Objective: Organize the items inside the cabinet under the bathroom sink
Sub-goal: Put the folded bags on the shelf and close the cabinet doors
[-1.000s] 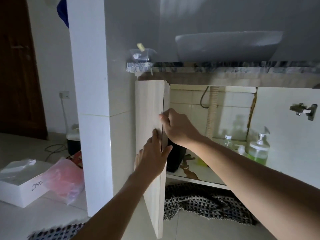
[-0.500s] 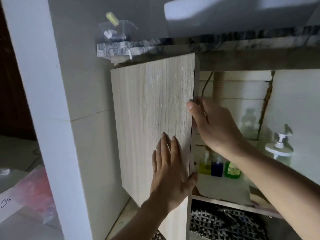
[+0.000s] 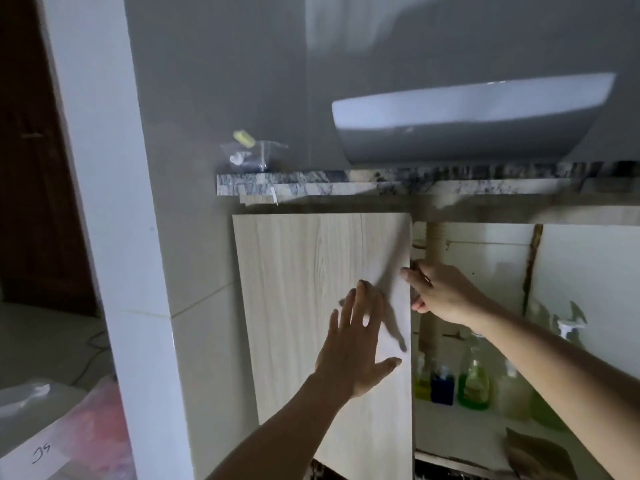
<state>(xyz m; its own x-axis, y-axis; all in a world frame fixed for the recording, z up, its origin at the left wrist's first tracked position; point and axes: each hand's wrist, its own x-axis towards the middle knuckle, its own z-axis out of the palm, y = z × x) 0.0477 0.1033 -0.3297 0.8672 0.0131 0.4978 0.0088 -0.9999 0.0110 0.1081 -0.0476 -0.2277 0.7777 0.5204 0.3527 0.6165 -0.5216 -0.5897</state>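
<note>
Left hand (image 3: pixel 356 344) lies flat, fingers spread, on the door (image 3: pixel 311 306) mid-frame. Right hand (image 3: pixel 440 292) has its grip curled round the door's right edge. Bottles (image 3: pixel 474 382) sit inside the cabinet, lower right.

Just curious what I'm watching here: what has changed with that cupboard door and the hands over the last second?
The cabinet door has swung from edge-on towards shut, now showing its broad face. The left hand stays flat on the front; the right hand still grips its free edge. The bottles inside stay put.
</note>
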